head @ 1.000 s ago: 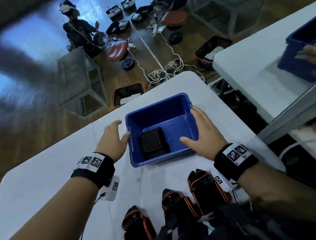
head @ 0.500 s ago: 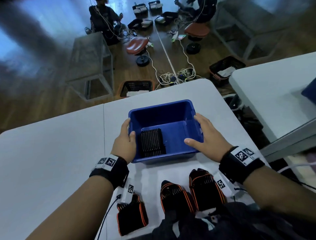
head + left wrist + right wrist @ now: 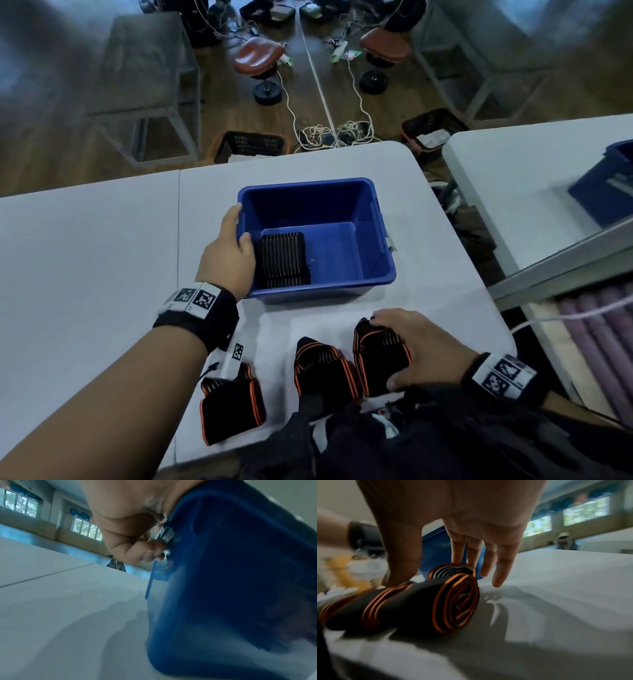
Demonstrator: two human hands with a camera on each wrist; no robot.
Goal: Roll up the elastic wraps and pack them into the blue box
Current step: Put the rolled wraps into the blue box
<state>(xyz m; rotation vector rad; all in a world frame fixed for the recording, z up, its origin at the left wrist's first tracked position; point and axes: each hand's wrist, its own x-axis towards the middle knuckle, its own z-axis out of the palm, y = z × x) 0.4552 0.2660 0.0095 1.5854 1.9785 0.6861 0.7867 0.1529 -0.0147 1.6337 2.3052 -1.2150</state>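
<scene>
The blue box (image 3: 373, 236) stands on the white table (image 3: 102, 274) with one rolled black wrap (image 3: 282, 260) lying inside at its left. My left hand (image 3: 239, 226) grips the box's left rim, thumb inside; its fingers (image 3: 137, 540) curl under the rim (image 3: 173, 517) outside. Three rolled black wraps with orange edges lie in front of the box: a left wrap (image 3: 233, 401), a middle wrap (image 3: 322, 366) and a right wrap (image 3: 373, 366). My right hand (image 3: 383, 351) clasps the right wrap (image 3: 450, 601), thumb (image 3: 399, 574) on its near side, index and middle fingers on its far side.
A second white table (image 3: 513, 164) stands to the right with another blue box (image 3: 609, 185) on it. Beyond the far table edge, baskets (image 3: 250, 144), stools (image 3: 260, 58) and cables lie on the wooden floor. Dark clothing (image 3: 445, 438) covers the near edge.
My right hand has left the box's right rim and come back onto the right wrap. My left hand has gone from beside the box to gripping its left rim.
</scene>
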